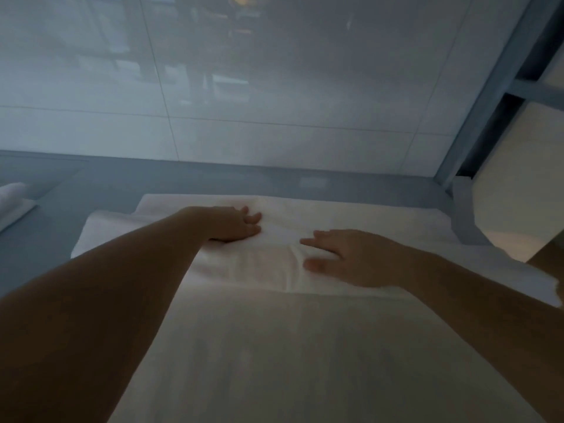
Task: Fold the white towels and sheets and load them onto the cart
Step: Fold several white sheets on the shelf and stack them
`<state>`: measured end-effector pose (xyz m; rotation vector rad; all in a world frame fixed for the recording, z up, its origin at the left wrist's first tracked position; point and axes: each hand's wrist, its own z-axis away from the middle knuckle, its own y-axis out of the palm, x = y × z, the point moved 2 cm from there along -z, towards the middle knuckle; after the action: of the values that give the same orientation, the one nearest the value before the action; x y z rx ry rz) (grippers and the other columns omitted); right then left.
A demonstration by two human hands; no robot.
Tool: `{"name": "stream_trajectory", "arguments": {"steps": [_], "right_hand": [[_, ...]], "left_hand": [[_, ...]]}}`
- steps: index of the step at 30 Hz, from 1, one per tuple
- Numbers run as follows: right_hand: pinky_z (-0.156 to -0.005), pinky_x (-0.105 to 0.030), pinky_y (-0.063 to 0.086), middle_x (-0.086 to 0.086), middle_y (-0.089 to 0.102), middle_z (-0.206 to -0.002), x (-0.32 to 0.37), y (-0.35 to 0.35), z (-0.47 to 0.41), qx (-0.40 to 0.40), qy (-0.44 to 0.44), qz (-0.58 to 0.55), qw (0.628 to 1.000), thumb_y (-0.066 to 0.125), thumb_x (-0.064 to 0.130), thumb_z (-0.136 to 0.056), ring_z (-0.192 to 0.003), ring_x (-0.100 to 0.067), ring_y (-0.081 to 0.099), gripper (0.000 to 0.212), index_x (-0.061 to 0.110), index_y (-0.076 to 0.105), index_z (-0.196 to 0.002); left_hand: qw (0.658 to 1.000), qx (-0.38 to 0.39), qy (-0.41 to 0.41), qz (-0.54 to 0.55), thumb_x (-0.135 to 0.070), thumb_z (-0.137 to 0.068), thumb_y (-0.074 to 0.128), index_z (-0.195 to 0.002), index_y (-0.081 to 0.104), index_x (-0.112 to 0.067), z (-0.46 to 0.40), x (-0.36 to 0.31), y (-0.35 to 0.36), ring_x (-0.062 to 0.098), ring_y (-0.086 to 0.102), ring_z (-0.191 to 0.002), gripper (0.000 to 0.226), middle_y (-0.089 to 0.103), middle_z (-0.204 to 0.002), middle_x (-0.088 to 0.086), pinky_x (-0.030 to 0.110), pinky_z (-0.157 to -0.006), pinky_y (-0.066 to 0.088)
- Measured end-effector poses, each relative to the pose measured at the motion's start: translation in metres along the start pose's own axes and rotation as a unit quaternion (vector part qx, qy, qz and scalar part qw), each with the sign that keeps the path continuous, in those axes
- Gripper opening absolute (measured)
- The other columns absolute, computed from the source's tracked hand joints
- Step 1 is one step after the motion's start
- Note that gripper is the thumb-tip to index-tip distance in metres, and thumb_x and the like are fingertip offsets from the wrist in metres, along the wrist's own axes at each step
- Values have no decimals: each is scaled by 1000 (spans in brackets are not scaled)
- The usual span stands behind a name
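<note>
- Step in hand, as I read it: smoothing/pressing a fold on a white sheet (274,264) laid out on the grey table (116,190). Not at the loading step yet.
- Left hand (235,224): palm down on the far folded band of the sheet, fingers straight and lying close together. Grip not closed on anything, just pressing flat.
- Right hand (351,257): palm down a bit nearer and to the right, fingers spread apart, thumb out toward the near side. Also pressing, nothing pinched.
- The two hands sit near each other, not touching, both on the upper layer of cloth close to its near edge.
- Sheet position: spans most of the table width; a thicker folded layer lies across the far part, a single flatter layer runs toward the camera and off the bottom edge. Right end drapes toward the table corner.
- Small wrinkle in the cloth between the hands, right by the fold edge.
- Another white folded piece (12,203) sits at the far left of the table, well apart from the working sheet. Only partly in view.
- Metal frame (500,87) at upper right may be the cart or shelving; cannot tell which.
- Next move, judgement: flatten that wrinkle outward, then take hold of an edge or corners to bring the sheet over for another fold. Needs both hands to switch from flat press to pinch.
- Risk: layers sliding out of line when the press lifts.
</note>
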<state>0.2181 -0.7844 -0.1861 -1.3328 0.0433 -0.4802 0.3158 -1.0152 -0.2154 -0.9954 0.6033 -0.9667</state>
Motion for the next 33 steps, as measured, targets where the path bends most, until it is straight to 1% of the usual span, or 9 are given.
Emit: {"name": "stream_trajectory", "arguments": {"steps": [3,7,9,11,16,19,23,28,33], "right_hand": [[-117,-42,19,13,12,-159,-3,12,-10,28,27,78,996,19,83,-76,-144,-17,21,84,42,13,-149],[-112,-44,23,4,31,-154,-13,7,-29,21,74,60,995,29,77,-84,-138,-21,35,74,37,29,-146],[-112,-55,17,1,53,-137,-13,0,-37,-34,113,118,986,27,75,-86,-129,-21,45,66,33,50,-130],[-112,-63,6,0,65,-113,-8,-6,-40,-161,132,207,956,28,62,-94,-119,-21,51,51,27,63,-108],[-111,-65,16,-11,57,-132,10,15,-8,-427,18,182,885,47,31,-92,-130,-26,46,33,14,64,-114],[-111,-63,20,-10,48,-143,9,50,14,-428,-64,164,887,47,28,-92,-137,-27,39,37,14,62,-123],[-113,-61,18,-7,33,-153,6,68,28,-418,-41,153,894,46,31,-93,-144,-26,24,47,19,49,-138],[-115,-59,14,-5,27,-156,22,83,55,-400,-30,162,902,42,37,-95,-146,-25,19,51,27,38,-145],[-112,-57,21,-8,38,-151,43,97,93,-379,-20,139,915,41,41,-93,-139,-24,36,50,28,46,-141]], "left_hand": [[999,-45,-19,3,-44,-103,20,-149,28,-14,-4,-7,-16,28,28,-141,55,23,-157,12,35,-113,21],[968,-245,-40,43,-44,-101,29,-114,66,-12,20,-32,-28,31,56,-114,50,63,-122,13,37,-94,41],[924,-382,-22,19,-41,-97,32,-107,68,-20,46,-52,-17,28,60,-102,43,68,-109,6,37,-89,41],[895,-446,11,-7,-38,-91,34,-101,66,-20,75,-69,5,28,59,-96,39,67,-103,3,39,-86,39],[906,-415,81,-2,-38,-87,35,-119,63,-19,100,-76,54,32,54,-114,47,60,-123,9,44,-97,41],[922,-379,79,-8,-43,-92,28,-142,46,-22,95,-71,67,30,34,-139,57,41,-148,8,51,-114,22],[927,-370,43,-30,-51,-93,18,-152,17,-31,93,-72,80,27,-6,-148,62,6,-161,4,51,-118,-3],[923,-383,37,-24,-50,-94,26,-153,14,-30,126,-80,99,29,-5,-148,64,5,-161,7,55,-116,0],[931,-363,39,-9,-49,-93,31,-152,17,-31,165,-91,119,29,3,-148,64,9,-161,5,56,-114,9]]}}
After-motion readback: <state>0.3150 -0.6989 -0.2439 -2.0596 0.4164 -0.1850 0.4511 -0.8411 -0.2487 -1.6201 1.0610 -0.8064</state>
